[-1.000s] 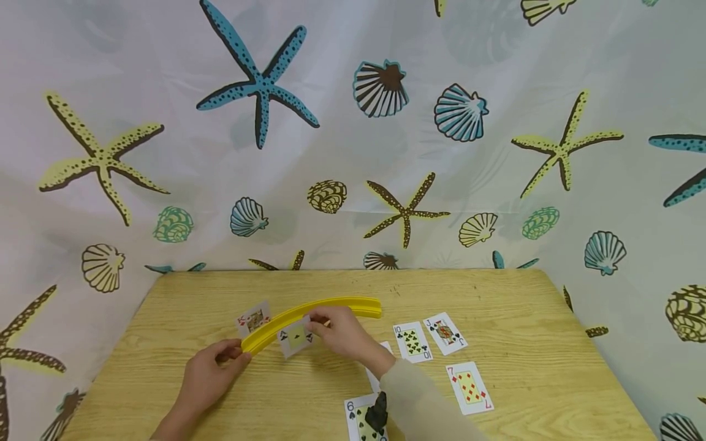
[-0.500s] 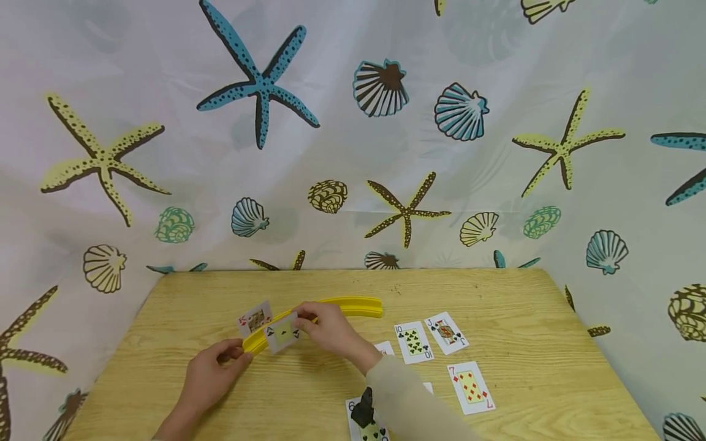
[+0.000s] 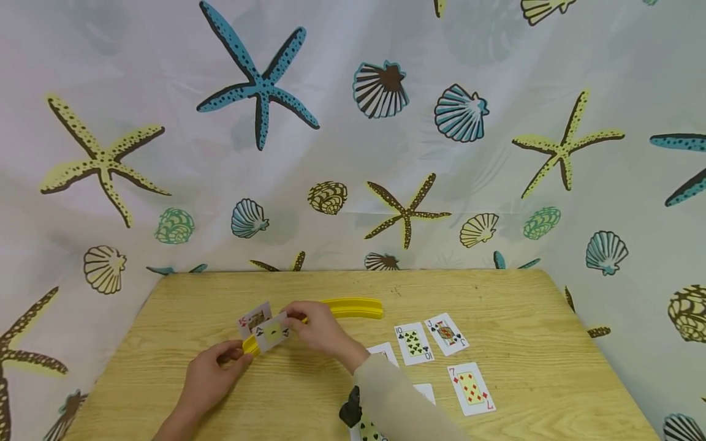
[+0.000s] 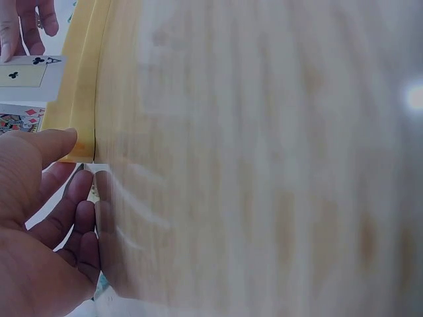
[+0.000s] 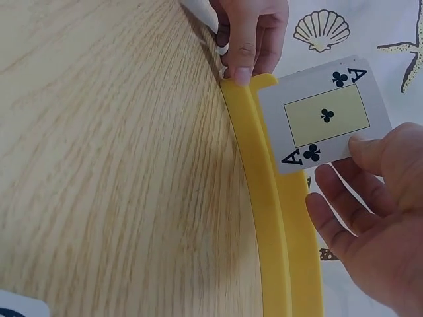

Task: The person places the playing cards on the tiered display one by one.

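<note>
My left hand (image 3: pixel 212 373) pinches the near left end of a curved yellow card holder (image 3: pixel 353 307), thumb on its front side in the left wrist view. My right hand (image 3: pixel 317 327) pinches the ace of clubs (image 3: pixel 272 332) by its right edge. The ace's lower edge is right at the holder's groove, close to the left hand, as the right wrist view shows. A king of diamonds (image 3: pixel 255 320) stands upright in the holder behind the ace, which partly covers it.
On the wooden table (image 3: pixel 524 331) to the right lie a ten of clubs (image 3: pixel 413 343), a jack of spades (image 3: pixel 445 334) and a seven of diamonds (image 3: pixel 471 389). More cards lie partly under the right sleeve (image 3: pixel 402 398). A patterned curtain (image 3: pixel 353 153) surrounds the table.
My right hand has carried the ace of clubs leftward along the holder until it overlaps the king. The left hand has stayed on the holder's end.
</note>
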A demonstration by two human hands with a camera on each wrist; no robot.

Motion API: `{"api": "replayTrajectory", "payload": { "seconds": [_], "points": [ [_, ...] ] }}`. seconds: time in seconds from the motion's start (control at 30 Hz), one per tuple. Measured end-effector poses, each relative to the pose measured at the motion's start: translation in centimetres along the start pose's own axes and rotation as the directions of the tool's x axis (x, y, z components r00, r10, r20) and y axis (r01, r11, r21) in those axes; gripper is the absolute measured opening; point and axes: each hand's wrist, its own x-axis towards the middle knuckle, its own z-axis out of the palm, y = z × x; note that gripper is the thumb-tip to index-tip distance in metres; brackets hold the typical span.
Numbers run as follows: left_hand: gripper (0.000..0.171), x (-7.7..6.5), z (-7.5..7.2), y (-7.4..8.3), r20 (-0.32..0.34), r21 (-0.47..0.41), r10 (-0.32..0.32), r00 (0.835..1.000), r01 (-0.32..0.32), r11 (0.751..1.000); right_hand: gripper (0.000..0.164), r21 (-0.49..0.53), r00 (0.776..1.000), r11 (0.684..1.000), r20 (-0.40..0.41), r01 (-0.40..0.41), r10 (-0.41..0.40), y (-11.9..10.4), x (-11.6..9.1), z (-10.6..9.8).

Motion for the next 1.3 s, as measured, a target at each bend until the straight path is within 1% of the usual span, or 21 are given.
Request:
{"api": "replayTrajectory", "payload": {
  "seconds": [0.2,0.47,0.73,0.93,1.1,1.3],
  "points": [
    [0.039,-0.1,-0.1,0.0,-0.005,0.002,0.015,1.0,-0.015,1.0,0.019,-0.029,1.0,0.999,-0.007,0.025,-0.025,0.0,0.3,0.5],
    [0.04,-0.2,-0.2,0.3,0.004,0.002,0.0,1.0,0.0,1.0,0.02,-0.015,1.0,1.0,-0.003,0.023,-0.024,-0.4,0.8,1.0],
    [0.04,-0.1,-0.1,0.2,-0.008,0.009,0.011,1.0,-0.011,1.0,0.019,-0.067,0.999,0.997,0.012,0.041,-0.041,-0.3,1.3,1.9],
    [0.041,-0.2,-0.1,0.3,0.008,0.002,0.002,1.0,-0.002,1.0,0.021,-0.045,1.0,0.999,0.014,0.011,-0.01,-0.4,1.4,2.1],
    [0.041,-0.1,-0.1,0.2,0.009,0.0,-0.005,1.0,0.005,1.0,0.021,-0.021,1.0,1.0,0.011,-0.014,0.014,-0.4,1.6,2.2],
    [0.042,0.0,-0.1,0.0,0.016,0.006,-0.002,1.0,0.002,1.0,0.021,-0.027,1.0,1.0,0.014,-0.015,0.015,-0.1,1.7,2.4]
  ]
}}
